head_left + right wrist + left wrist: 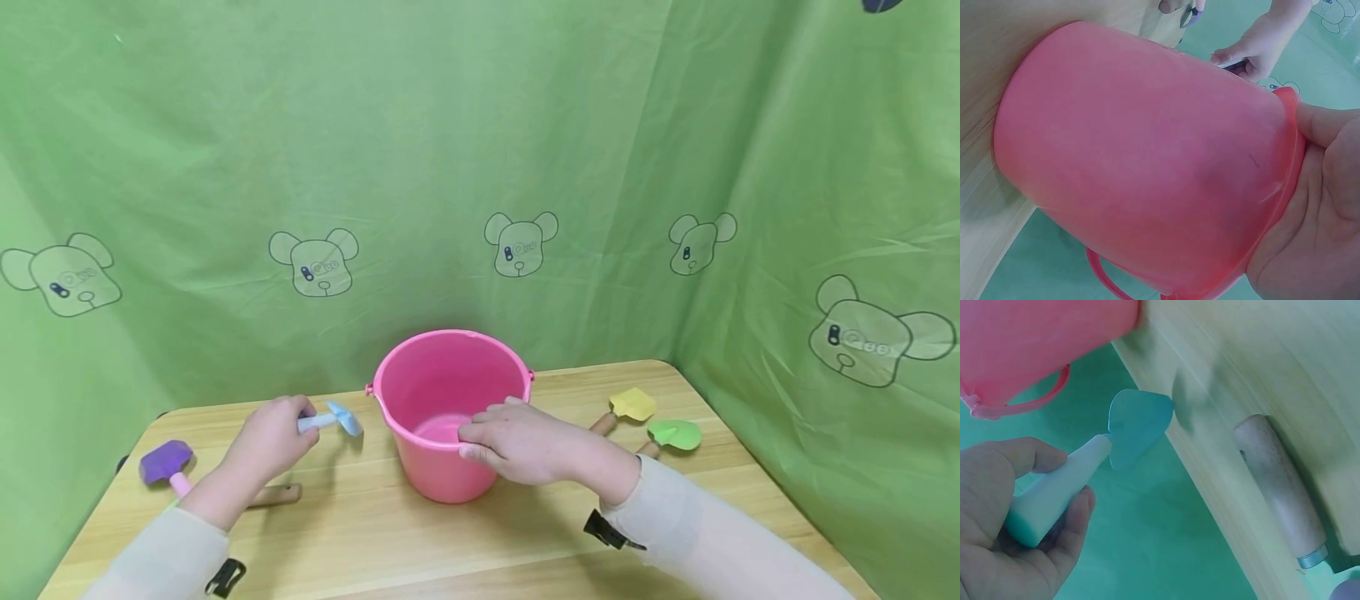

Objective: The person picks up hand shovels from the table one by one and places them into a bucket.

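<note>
My left hand holds a small light-blue toy shovel by its handle, left of a pink bucket. In the left wrist view the thumb and fingers wrap the pale handle, and the blade points away from the palm, above the table edge. My right hand grips the bucket's near-right rim, thumb outside and fingers over the inner side. The bucket stands upright on the table, and the part of its inside that shows holds nothing. In the right wrist view its wall fills most of the picture.
A purple toy shovel with a pink handle lies at the left, beside a wooden handle partly under my left forearm. Yellow and green toy shovels lie at the right. A green curtain hangs behind the wooden table.
</note>
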The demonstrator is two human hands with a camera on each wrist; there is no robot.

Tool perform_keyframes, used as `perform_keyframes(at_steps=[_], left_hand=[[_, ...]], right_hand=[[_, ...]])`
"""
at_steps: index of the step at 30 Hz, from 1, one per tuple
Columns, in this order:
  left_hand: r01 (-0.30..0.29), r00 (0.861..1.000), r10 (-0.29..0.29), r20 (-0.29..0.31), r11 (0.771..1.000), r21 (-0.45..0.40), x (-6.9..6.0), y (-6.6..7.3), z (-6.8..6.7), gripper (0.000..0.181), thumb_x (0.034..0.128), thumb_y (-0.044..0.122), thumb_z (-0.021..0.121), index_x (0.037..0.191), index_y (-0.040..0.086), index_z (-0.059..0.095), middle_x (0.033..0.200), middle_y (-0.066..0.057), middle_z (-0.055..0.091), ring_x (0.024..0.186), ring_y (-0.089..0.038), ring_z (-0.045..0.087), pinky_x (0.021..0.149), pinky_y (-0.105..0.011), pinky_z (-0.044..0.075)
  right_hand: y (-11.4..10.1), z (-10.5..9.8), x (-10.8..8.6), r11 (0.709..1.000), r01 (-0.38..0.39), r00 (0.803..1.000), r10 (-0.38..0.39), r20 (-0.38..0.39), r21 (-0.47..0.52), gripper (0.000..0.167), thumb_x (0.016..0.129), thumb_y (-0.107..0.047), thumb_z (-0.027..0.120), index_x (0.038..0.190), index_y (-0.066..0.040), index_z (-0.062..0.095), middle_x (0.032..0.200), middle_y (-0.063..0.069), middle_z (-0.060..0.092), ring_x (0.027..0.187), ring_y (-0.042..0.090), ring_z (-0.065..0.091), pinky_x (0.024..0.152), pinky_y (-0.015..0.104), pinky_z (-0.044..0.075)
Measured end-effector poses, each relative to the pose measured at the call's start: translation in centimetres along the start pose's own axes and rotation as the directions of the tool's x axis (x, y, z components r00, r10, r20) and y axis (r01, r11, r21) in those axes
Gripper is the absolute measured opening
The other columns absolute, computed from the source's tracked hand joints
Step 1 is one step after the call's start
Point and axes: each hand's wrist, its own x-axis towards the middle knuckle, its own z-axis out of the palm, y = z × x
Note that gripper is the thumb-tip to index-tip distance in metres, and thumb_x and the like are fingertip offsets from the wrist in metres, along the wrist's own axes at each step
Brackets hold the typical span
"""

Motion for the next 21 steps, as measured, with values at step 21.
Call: perform_keyframes(at_steps=[21], left_hand=[[0.03, 0.999, -0.029, 0.035, 0.999, -0.02, 0.0, 2.1, -2.1, 0.023, 0.0838, 0.014, 0.067, 0.101, -0.001, 0.068, 0.081, -0.005, 0.066, 0.062, -0.017, 0.053, 0.058, -0.034, 0.045]], right_hand=[[0.1, 0.1, 0.0, 1.0, 0.007, 1.0, -0.007, -0.012, -0.007, 0.021, 0.106, -0.036, 0.046, 0.088, -0.027, 0.051, 0.079, -0.014, 0.047, 0.079, 0.008, 0.046, 0.08, 0.032, 0.036]])
